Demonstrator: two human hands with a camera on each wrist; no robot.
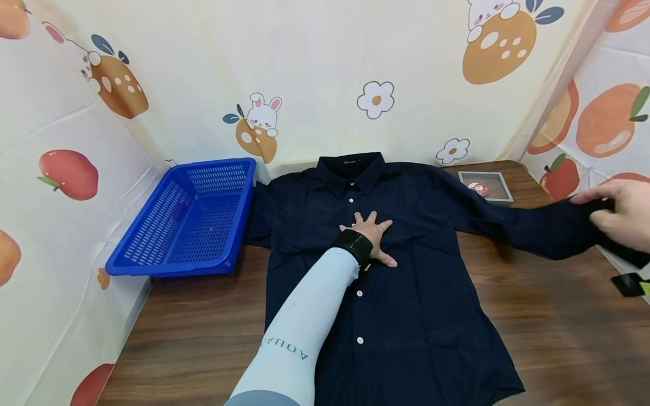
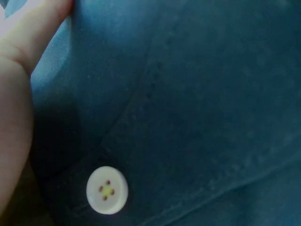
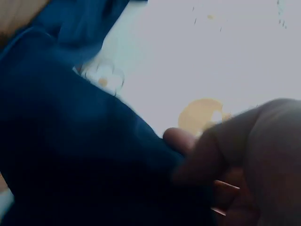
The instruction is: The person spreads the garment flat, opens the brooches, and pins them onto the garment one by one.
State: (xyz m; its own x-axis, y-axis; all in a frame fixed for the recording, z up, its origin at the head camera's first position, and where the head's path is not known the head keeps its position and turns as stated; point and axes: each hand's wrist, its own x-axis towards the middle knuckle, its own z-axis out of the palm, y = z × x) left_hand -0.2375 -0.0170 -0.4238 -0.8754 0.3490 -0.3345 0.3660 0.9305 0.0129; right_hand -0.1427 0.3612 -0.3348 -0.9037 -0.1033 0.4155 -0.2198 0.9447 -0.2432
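A dark navy button-up shirt (image 1: 401,316) lies front side up on the wooden table, its collar toward the back wall. My left hand (image 1: 369,237) presses on the shirt's chest with fingers spread, over the button line. A white four-hole button (image 2: 107,190) shows beside that hand in the left wrist view. Out at the far right, my right hand (image 1: 622,214) pinches the end of the shirt's sleeve (image 1: 538,228), which stretches sideways from the shoulder. The right wrist view shows thumb and fingers (image 3: 207,155) gripping the dark cloth. The shirt's other sleeve runs down behind the basket's edge.
A blue plastic basket (image 1: 233,262) stands at the left, against the wall covering. Behind the stretched sleeve lies a small grey-framed tray (image 1: 500,186) with a red-and-white item (image 1: 478,189) in it. Printed cloth (image 1: 325,62) encloses the wooden table (image 1: 203,338) at the back and sides.
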